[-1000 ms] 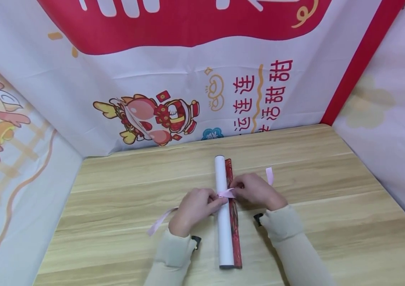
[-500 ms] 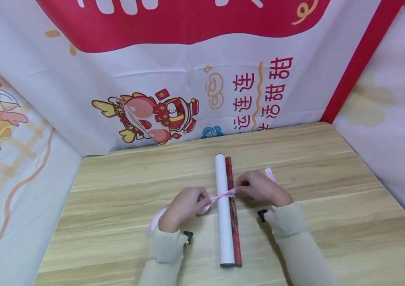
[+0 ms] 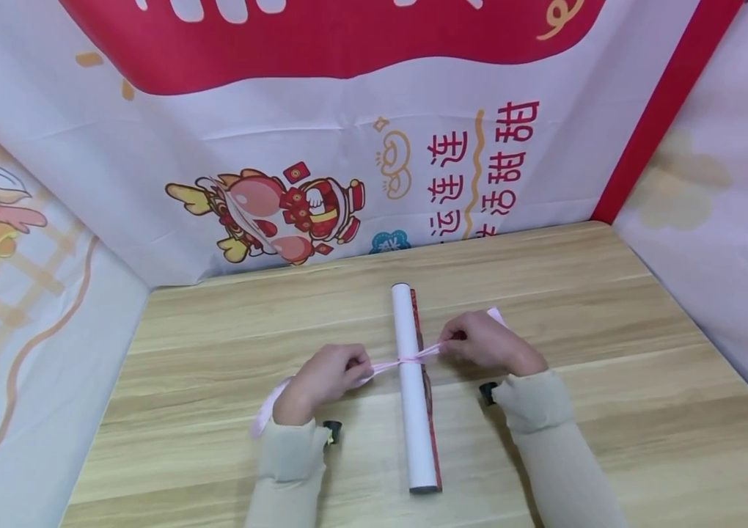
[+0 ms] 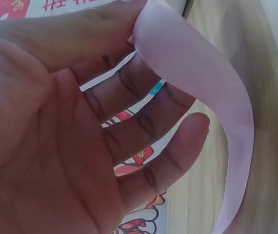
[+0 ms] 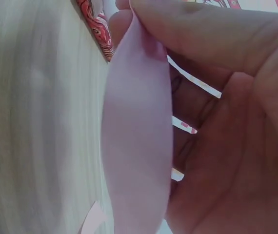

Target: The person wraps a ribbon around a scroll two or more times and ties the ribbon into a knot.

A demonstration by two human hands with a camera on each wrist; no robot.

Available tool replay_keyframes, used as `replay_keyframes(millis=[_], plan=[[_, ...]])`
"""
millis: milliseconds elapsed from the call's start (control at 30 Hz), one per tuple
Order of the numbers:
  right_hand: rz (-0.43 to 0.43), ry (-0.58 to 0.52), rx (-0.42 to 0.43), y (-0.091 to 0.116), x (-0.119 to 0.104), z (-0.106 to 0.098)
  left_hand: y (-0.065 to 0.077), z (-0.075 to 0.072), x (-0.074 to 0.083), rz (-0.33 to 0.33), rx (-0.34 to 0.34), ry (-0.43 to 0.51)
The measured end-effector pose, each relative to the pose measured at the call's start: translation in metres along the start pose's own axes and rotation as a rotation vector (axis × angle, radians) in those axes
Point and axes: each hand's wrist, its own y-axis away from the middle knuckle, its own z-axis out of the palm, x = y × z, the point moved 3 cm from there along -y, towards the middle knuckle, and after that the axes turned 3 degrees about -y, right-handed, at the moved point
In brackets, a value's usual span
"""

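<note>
A white rolled-up scroll [image 3: 416, 425] lies lengthwise on the table, with a dark end and a strip of its red patterned side [image 3: 430, 403] showing along the right. Round its middle runs a pink ribbon [image 3: 383, 366], crossed on top and stretched out to both sides. To the left of the scroll, my left hand [image 3: 321, 378] pinches one part of the ribbon between thumb and forefinger, a tail [image 4: 239, 136] hanging loose past the fingers. My right hand [image 3: 489, 343] pinches the other part on the right, its tail [image 5: 136, 126] trailing down by the palm.
The wood-grain table [image 3: 215, 330] reaches back to a white and red printed cloth [image 3: 321, 110]. More printed cloth stands along the left and right sides. A small black device [image 3: 332, 433] is at the left cuff, another [image 3: 488, 394] at the right.
Both hands have drawn apart, the left farther left and the right a little right, pulling the ribbon narrow and taut. The scroll has rolled slightly, so less of its red side shows.
</note>
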Motion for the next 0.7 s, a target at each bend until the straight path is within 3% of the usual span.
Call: replay_keyframes(millis=[267, 500, 700], plan=[[-0.004, 0.017, -0.042, -0.001, 0.000, 0.001, 0.003, -0.005, -0.002, -0.030, -0.027, -0.032], [-0.018, 0.033, -0.038, -0.002, -0.004, 0.004, 0.004, -0.005, 0.000, -0.028, -0.009, -0.049], [-0.014, 0.019, -0.037, -0.002, -0.011, 0.007, 0.004, -0.005, 0.005, -0.039, 0.007, 0.053]])
